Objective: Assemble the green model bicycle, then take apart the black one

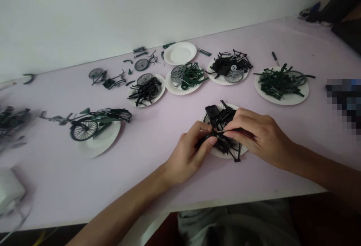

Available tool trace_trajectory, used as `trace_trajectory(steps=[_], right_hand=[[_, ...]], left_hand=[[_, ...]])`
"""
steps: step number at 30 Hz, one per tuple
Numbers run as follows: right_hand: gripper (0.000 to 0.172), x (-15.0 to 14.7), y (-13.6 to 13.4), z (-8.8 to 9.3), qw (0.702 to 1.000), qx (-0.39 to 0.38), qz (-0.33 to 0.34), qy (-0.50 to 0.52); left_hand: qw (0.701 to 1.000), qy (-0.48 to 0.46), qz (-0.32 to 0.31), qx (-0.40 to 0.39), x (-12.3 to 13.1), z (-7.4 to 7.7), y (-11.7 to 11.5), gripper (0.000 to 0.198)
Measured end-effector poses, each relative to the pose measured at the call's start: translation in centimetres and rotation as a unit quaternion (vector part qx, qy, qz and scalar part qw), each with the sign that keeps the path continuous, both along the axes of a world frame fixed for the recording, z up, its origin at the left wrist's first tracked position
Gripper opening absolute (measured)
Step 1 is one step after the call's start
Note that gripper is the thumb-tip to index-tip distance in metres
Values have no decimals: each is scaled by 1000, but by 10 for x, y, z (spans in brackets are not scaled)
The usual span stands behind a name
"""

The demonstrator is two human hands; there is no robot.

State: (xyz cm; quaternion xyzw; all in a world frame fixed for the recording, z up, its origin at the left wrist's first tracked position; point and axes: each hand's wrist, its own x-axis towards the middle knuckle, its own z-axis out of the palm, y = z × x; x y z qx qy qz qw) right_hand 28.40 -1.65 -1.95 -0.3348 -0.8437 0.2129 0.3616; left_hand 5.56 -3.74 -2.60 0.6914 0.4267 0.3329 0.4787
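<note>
My left hand [188, 152] is closed in a pinch on a small black plastic part [213, 130], which looks like a piece of a model bicycle. My right hand [259, 135] pinches a thin metal rod [220, 131] between thumb and fingertips, its tip against or very close to the black part. Whether the rod belongs to a larger tool is hidden by the fingers. Both hands are over a white paper plate [244, 152] heaped with black bicycle parts [212, 111]. A black frame piece [237, 155] sticks out over the plate's near rim.
Behind stand several plates of dark green or black parts [282, 82], and another white plate [180, 53]. A screwdriver [274, 56] lies at the back right. To the left, a model bicycle [96, 122] rests partly on a plate [108, 144]; a white device [11, 191] is nearer.
</note>
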Motion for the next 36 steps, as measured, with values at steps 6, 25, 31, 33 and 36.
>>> trace_trajectory(steps=[6, 25, 31, 33, 36], right_hand=[[10, -2, -3, 4, 1000, -16, -5, -11], [8, -2, -3, 10, 1000, 11, -24, 4], [11, 1, 5, 13, 999, 1, -46, -9], [10, 2, 12, 13, 998, 2, -57, -13], [11, 4, 22, 7, 998, 25, -52, -11]], left_hand=[[1000, 9, -11, -14, -4, -2, 0, 19], [1000, -8, 12, 1, -1, -1, 0, 18], [999, 1, -16, 38, 3, 10, 17, 16], [997, 8, -24, 77, 3, 9, 27, 16], [990, 24, -31, 138, 3, 3, 40, 17]])
